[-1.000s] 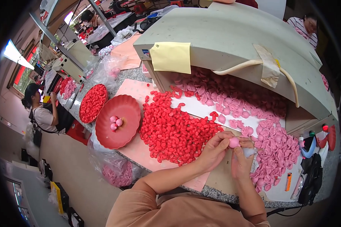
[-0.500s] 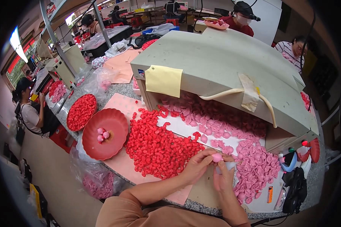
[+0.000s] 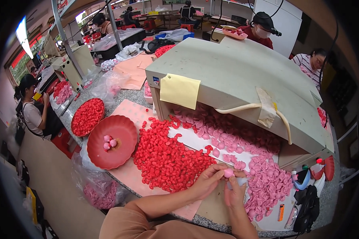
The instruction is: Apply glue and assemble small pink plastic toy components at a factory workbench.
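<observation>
Close together over the front of the bench, both my hands pinch a small round pink plastic piece (image 3: 228,173). My left hand (image 3: 207,181) grips it from the left with thumb and fingers. From the right, my right hand (image 3: 235,194) closes on the same piece, and a pale whitish patch (image 3: 240,181) shows by its fingers; what that is I cannot tell. A wide heap of small red plastic pieces (image 3: 167,155) lies left of my hands. Thin pink cup-like pieces (image 3: 267,181) are piled to their right, with more under the grey hood.
A grey metal hood (image 3: 235,75) stands just beyond the heaps. At left are a red scalloped dish (image 3: 123,149) holding several pink-and-red pieces and a dish of red pieces (image 3: 87,116). An orange lighter (image 3: 281,212) and black pouch (image 3: 307,207) lie at right. Other people work around the room.
The view has shifted slightly, so the bench sits a little differently in it. Both hands stay on the pink piece, with the fingers slightly changed around it.
</observation>
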`<move>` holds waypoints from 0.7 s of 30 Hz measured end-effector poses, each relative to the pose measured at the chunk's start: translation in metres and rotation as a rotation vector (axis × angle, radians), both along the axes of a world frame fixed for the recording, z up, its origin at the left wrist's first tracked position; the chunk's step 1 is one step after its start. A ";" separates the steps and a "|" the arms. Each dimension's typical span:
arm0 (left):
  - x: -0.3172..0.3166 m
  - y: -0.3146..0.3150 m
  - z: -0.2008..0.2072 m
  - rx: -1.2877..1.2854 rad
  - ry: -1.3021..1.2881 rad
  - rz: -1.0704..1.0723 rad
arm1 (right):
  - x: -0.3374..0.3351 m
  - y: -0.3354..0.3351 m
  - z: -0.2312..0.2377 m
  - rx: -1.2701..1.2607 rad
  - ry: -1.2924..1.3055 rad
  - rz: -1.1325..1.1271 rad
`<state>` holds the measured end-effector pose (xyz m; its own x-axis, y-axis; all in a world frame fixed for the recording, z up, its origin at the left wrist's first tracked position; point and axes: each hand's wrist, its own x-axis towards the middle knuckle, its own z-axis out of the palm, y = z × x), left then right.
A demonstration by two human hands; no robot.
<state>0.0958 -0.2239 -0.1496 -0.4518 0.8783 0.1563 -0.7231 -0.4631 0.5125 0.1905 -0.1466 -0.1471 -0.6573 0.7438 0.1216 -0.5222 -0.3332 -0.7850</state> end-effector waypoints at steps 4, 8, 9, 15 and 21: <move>0.001 0.000 0.002 0.006 0.022 0.034 | -0.001 -0.003 0.012 -0.096 0.022 0.023; 0.002 0.000 0.008 0.027 0.028 0.024 | -0.001 -0.004 0.014 -0.101 0.030 0.016; 0.003 0.000 0.007 0.031 0.031 0.025 | 0.001 -0.004 0.014 -0.109 0.022 0.008; 0.004 -0.002 0.003 -0.014 0.010 0.058 | 0.000 -0.003 0.005 -0.106 -0.007 0.005; 0.003 -0.002 0.007 0.061 0.031 0.008 | 0.002 -0.004 0.010 -0.081 -0.016 -0.011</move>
